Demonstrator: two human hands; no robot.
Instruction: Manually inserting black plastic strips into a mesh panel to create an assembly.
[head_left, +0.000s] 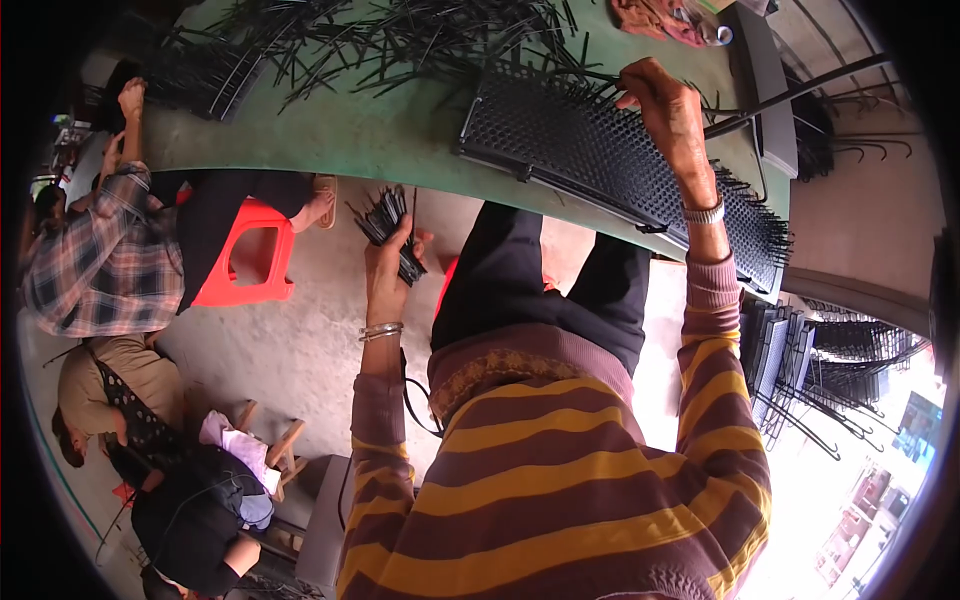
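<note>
Black strips (pixel 381 218) in the left hand (pixel 387 262)

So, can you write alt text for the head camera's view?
A person in a striped sweater grips a bundle of thin black strips in the left hand, the right hand over a black perforated tray on a green table. Loose black strips lie heaped farther back; at left, someone in a plaid shirt sits on a red plastic stool.
</note>
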